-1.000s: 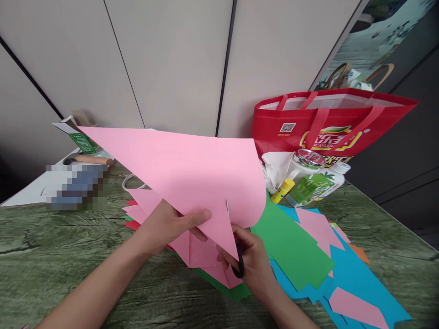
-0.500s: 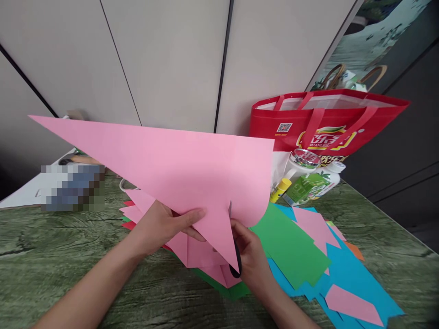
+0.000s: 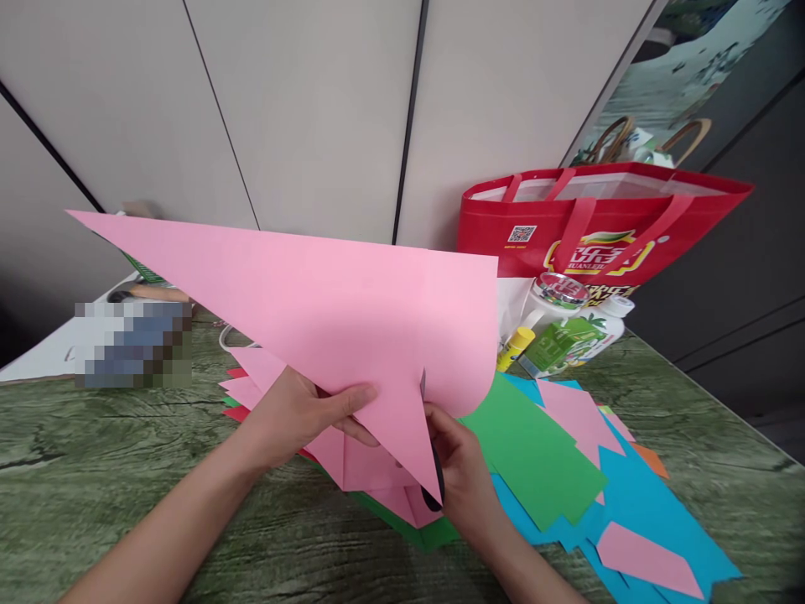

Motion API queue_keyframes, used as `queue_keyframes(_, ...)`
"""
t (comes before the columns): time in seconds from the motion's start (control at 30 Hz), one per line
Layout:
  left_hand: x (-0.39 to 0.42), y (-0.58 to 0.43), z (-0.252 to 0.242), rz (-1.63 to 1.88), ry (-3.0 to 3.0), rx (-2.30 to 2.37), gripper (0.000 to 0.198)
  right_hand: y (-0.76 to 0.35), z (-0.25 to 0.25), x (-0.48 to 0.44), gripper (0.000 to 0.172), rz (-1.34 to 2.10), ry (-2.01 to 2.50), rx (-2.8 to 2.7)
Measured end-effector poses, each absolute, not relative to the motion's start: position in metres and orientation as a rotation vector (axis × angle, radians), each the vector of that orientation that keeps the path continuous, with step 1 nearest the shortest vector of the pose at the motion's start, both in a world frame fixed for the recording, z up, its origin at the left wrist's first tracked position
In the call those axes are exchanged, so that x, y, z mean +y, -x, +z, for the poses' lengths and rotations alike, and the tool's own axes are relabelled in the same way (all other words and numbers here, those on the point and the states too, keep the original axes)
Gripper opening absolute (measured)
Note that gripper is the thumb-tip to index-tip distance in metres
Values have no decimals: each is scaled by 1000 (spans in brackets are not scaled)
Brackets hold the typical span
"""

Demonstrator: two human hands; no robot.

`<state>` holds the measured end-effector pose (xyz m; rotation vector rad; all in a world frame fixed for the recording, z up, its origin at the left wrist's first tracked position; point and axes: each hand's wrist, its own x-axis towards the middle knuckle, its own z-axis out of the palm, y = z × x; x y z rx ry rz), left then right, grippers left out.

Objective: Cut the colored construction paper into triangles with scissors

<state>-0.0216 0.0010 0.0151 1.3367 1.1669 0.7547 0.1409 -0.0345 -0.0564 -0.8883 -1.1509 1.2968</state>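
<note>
A large pink paper sheet (image 3: 352, 310) is held up above the table, its long point reaching to the left and its right side curling. My left hand (image 3: 314, 415) pinches its lower edge, thumb on top and fingers beneath. My right hand (image 3: 462, 466) is closed around black-handled scissors (image 3: 433, 482), mostly hidden behind the paper; a bit of blade shows in a cut in the sheet. Under the hands lies a stack of folded pink, red and green paper (image 3: 371, 470).
Green (image 3: 534, 453), blue (image 3: 660, 503) and pink paper pieces lie at the right. Behind them stand a yellow glue stick (image 3: 516, 348), a green box (image 3: 563, 344), white containers and a red bag (image 3: 503, 218). A blurred blue object (image 3: 135, 344) is at the left.
The pink sheet's left point has shifted slightly right, and its right edge has moved a little left. Both hands stay nearly in place.
</note>
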Motion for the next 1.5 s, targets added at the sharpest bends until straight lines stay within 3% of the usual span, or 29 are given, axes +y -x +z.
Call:
queue_keyframes(0.7,0,22,16,740,-1322,1175,25,-140,-51,-34,21,1303,923,-1116)
queue_keyframes(1.1,4,24,10,983,-1213,1022,34,-139,-53,-33,17,1318,908,-1099)
queue_keyframes(1.5,1,25,5,886,-1284,1127,30,-141,-60,-34,32,1347,871,-1085)
